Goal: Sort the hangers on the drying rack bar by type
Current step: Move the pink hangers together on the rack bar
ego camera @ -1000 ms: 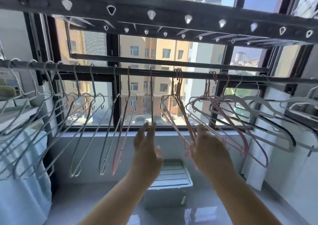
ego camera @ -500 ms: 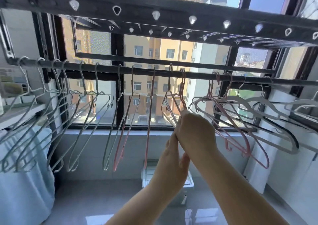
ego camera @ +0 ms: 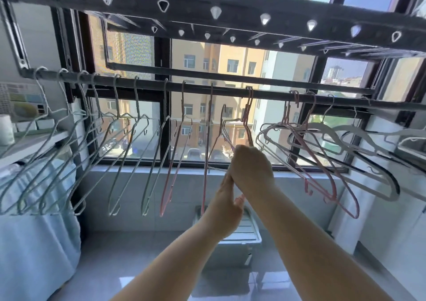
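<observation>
So, maybe halfway: pale wire hangers (ego camera: 116, 102) sat left, white plastic hangers (ego camera: 322, 126) right, pink hangers (ego camera: 207, 139) scattered between. Right hand (ego camera: 250, 164) gripped a mixed bundle (ego camera: 246, 121); left hand (ego camera: 227, 199), couldn't tell.

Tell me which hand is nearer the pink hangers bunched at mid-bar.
Right. The right hand grips the pink hangers from below; the left hand sits lower, against its wrist.

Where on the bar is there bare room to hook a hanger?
Widest bare bar: between the pink hanger the right hand grips and the pink cluster. The wire hangers crowd the left end; white hangers overlap at right.
</observation>
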Motion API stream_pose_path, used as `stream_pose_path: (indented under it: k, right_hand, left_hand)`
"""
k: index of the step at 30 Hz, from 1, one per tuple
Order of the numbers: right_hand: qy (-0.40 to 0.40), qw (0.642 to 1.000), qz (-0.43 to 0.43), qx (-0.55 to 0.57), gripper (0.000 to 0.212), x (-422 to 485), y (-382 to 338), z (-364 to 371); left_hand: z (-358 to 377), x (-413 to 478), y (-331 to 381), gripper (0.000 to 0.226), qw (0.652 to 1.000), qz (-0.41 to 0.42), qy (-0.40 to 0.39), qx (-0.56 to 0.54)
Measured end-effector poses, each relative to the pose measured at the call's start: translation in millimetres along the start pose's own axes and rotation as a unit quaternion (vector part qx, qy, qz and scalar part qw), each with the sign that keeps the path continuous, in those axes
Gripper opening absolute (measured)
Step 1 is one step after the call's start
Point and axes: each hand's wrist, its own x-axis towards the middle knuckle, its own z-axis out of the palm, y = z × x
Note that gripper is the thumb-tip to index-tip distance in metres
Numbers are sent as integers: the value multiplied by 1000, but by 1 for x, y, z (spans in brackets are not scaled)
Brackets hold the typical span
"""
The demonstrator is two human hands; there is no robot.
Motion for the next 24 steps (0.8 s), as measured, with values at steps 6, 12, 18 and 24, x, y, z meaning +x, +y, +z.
stream_pose_path:
  k: [6,12,18,24]
  right_hand:
    - [-35,998,-22,39,20,-53,20,30]
    - [-27,994,-31,98,19,-130,71,62]
    - [-21,941,99,324,26,-167,139,78]
    - [-89,855,177,480,25,-179,162,97]
  left_hand:
    - [0,-3,-51,56,996,-80,-19,-20]
    - [-4,-14,-101,54,990,-133,-34,20]
    - [-2,-32,-155,69,972,-214,-88,42]
    - [-5,-39,-182,54,965,-223,-136,34]
